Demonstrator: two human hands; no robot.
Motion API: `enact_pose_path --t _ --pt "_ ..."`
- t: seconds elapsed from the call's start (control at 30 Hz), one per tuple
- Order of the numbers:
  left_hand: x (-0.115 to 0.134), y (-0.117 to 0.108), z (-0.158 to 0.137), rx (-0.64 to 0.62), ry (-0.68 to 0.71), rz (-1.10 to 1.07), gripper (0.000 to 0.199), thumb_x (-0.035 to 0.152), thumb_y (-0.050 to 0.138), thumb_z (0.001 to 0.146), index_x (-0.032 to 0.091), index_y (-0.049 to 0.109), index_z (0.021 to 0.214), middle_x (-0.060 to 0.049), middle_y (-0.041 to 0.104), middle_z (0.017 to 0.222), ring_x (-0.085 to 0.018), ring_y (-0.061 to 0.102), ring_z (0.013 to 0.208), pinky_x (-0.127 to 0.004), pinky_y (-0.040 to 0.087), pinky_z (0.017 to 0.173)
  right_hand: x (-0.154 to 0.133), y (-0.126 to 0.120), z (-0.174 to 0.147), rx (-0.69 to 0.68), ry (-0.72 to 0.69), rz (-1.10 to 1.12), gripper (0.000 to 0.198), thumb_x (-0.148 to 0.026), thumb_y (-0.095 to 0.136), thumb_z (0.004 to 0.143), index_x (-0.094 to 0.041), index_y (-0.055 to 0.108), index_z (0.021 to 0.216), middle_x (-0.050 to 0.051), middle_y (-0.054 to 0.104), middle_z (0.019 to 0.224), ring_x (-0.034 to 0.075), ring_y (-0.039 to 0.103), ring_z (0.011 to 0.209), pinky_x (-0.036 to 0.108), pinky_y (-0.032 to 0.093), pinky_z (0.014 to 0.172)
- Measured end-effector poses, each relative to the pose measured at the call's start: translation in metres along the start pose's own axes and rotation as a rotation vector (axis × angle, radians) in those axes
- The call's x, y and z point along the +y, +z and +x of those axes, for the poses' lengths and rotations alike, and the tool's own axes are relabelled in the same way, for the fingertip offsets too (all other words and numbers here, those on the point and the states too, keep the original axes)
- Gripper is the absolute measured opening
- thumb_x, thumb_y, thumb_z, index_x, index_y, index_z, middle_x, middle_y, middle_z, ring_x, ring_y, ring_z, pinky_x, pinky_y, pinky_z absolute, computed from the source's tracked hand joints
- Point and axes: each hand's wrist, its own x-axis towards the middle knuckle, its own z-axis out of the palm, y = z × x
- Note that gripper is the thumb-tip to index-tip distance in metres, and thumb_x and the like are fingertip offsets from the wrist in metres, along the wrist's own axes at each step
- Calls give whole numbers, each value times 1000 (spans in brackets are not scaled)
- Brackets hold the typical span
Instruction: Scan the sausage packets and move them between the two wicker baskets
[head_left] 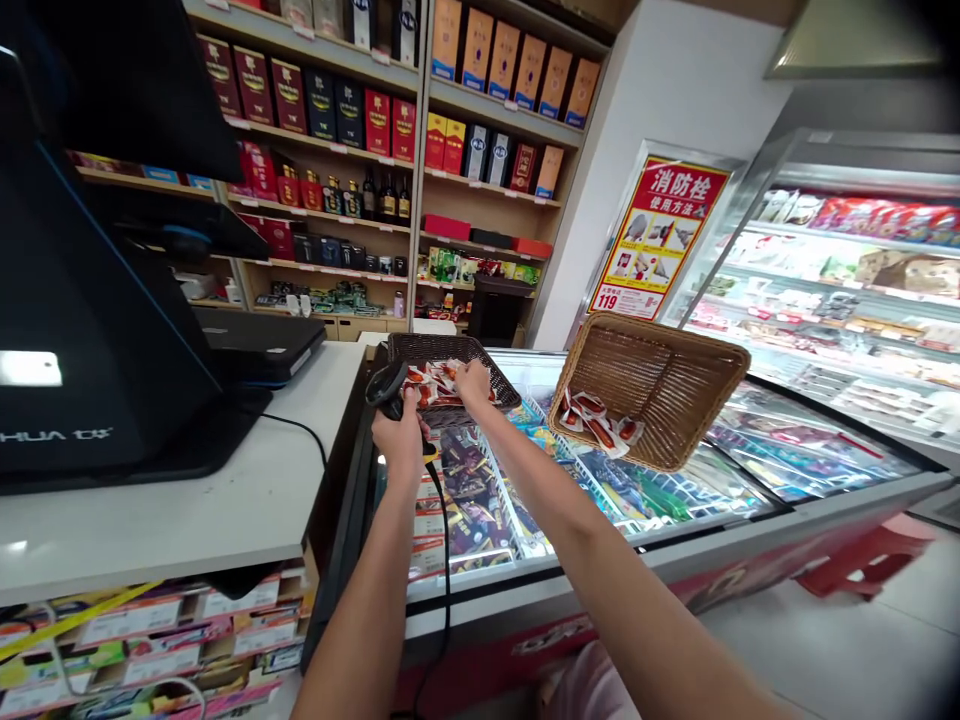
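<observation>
My left hand is wrapped round the handle of a black barcode scanner, whose cable hangs down over the freezer. The scanner's head is at the near left edge of a dark woven basket holding several packaged sausages. Inside that basket, my right hand is closed among the packets; whatever is between its fingers is hidden. To the right, a tan woven basket stands tilted towards me, with several more sausage packets gathered along its lower side.
Both baskets rest on the glass top of a chest freezer. A white counter with a black checkout terminal is on the left. Behind are shelves of boxed bottles; a lit fridge and red stool are right.
</observation>
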Motion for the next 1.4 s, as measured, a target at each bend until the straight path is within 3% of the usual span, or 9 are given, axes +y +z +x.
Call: enact_pose_path --t 0.1,0.2,0.33,0.43,0.5,0.73,0.93,1.2,1.4 --pt "-4 6 -5 -80 19 98 38 59 64 84 22 55 86 5 54 56 -15 54 43 -27 43 41 32 -50 -11 64 -193 62 21 -28 44 100 -24 57 85 5 65 75 23 62 75 32 46 73" --pt "-9 13 -15 -207 39 177 37 58 67 82 23 55 80 4 53 52 -15 53 40 -27 41 41 74 -101 -27 143 -351 83 25 -37 38 105 -24 54 90 3 65 81 21 61 77 31 47 74" --pt "-15 23 -35 -482 53 265 40 59 71 80 24 53 71 3 54 49 -15 51 37 -27 38 39 125 -138 -45 277 -448 111 33 -44 35 107 -23 57 96 7 68 90 21 64 85 33 51 82" --pt "-17 27 -48 -656 90 382 42 60 71 80 23 53 68 3 54 46 -15 50 36 -27 38 40 148 -142 -49 343 -448 133 34 -44 33 107 -22 57 97 9 68 93 22 66 88 35 54 83" --pt "-16 29 -53 -700 108 432 44 61 72 78 23 53 69 3 54 45 -15 50 37 -27 39 41 154 -142 -47 370 -436 146 33 -43 34 107 -22 57 97 9 68 93 22 67 89 35 55 83" --pt "-5 32 -56 -680 64 370 45 60 78 73 22 54 71 4 53 48 -13 48 37 -26 36 39 152 -145 -40 354 -427 143 31 -38 33 108 -22 58 98 11 68 96 22 67 94 36 56 88" --pt "-10 32 -56 -721 31 426 47 61 79 73 22 53 67 3 54 46 -14 48 36 -26 36 38 154 -148 -40 362 -483 111 38 -42 28 110 -22 58 100 12 66 98 22 67 99 37 56 92" --pt "-12 31 -54 -767 31 504 47 61 78 74 23 50 68 3 56 44 -15 50 36 -26 37 40 158 -147 -38 436 -577 127 31 -41 32 111 -23 55 101 11 65 97 21 68 96 36 57 87" --pt "-10 30 -56 -790 56 515 47 63 73 79 23 50 69 2 56 44 -15 50 36 -26 38 41 159 -148 -39 394 -591 121 30 -38 33 111 -22 56 100 12 66 98 23 69 99 38 58 89"
